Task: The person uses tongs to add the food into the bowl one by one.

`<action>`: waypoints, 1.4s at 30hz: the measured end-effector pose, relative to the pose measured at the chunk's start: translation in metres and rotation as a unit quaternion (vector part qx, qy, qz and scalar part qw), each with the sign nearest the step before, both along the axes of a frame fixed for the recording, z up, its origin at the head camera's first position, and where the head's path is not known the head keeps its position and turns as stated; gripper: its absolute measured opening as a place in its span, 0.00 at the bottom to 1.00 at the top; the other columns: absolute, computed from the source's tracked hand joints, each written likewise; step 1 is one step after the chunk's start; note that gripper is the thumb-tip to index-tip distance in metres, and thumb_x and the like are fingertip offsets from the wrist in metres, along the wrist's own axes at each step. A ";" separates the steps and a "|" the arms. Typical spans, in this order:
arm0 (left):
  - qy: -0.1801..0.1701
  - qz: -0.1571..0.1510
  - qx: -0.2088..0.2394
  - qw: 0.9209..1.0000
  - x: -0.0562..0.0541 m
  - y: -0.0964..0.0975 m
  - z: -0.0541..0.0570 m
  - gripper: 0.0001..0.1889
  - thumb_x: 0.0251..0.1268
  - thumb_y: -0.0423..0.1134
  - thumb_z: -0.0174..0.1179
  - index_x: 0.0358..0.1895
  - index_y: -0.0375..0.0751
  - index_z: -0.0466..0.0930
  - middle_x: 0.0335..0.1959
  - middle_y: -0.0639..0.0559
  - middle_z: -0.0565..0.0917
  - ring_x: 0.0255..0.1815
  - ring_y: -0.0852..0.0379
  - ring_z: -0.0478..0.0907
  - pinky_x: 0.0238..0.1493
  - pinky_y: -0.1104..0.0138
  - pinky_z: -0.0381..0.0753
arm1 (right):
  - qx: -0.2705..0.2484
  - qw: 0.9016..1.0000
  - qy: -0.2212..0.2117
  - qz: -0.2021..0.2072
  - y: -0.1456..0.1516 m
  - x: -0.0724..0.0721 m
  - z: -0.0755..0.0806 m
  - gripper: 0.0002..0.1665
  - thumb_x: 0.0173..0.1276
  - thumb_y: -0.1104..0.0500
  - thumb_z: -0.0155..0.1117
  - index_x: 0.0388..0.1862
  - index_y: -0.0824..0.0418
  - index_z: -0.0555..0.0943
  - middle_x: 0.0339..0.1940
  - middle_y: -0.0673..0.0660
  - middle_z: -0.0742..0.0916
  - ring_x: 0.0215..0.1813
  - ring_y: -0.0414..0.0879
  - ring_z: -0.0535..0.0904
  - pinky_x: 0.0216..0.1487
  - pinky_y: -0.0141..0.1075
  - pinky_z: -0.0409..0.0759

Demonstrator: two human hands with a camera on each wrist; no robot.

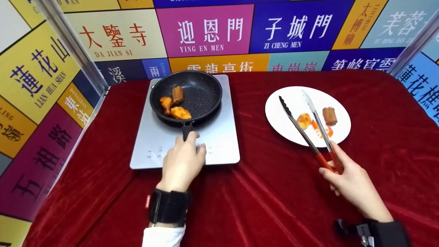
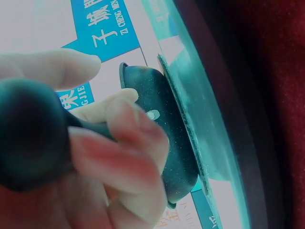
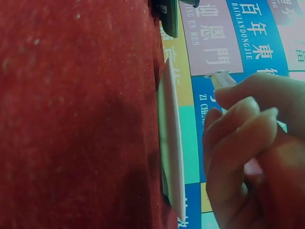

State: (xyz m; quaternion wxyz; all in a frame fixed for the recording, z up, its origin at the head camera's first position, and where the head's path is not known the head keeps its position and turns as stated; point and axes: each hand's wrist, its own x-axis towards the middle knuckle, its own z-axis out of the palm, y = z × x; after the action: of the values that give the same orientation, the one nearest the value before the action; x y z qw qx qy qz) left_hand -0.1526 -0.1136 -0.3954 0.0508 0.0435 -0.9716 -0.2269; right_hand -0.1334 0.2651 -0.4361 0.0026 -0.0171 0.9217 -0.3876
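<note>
My left hand [image 1: 183, 159] grips the handle [image 1: 187, 130] of a black frying pan [image 1: 202, 97], its fingers curled round it in the left wrist view. Inside the pan lie a brown ribbed piece [image 1: 177, 95], a small drumstick [image 1: 166, 104] and a golden food piece [image 1: 180, 113]. My right hand [image 1: 353, 178] holds metal tongs [image 1: 301, 132] with red grips over a white plate [image 1: 284, 127]. The tongs' tips are spread apart with nothing pinched. On the plate are a golden piece [image 1: 304, 120], an orange-and-white shrimp-like piece [image 1: 319, 130] and a brown ribbed piece [image 1: 330, 116].
Under the pan is a flat silver induction cooker [image 1: 219, 147]. A dark red cloth [image 1: 257, 199] covers the table. Panels with Chinese lettering [image 1: 205, 31] stand behind and at the sides, joined by metal posts [image 1: 73, 48].
</note>
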 end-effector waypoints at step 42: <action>0.001 0.009 0.001 1.000 0.000 0.000 -0.001 0.19 0.62 0.51 0.48 0.55 0.52 0.69 0.46 0.44 0.73 0.28 0.44 0.74 0.27 0.56 0.72 | 0.253 0.961 0.114 -0.008 -0.018 0.019 0.011 0.39 0.51 0.64 0.56 0.64 0.68 0.58 0.07 0.51 0.67 0.12 0.51 0.66 0.14 0.51 0.63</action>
State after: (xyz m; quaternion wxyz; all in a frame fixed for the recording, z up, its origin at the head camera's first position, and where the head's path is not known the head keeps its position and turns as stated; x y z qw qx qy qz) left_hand -0.1522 -0.1139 -0.3960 0.0533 0.0516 -0.9710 -0.2274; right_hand -0.1144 0.2470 -0.4252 -0.1015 -0.0521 0.9839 -0.1374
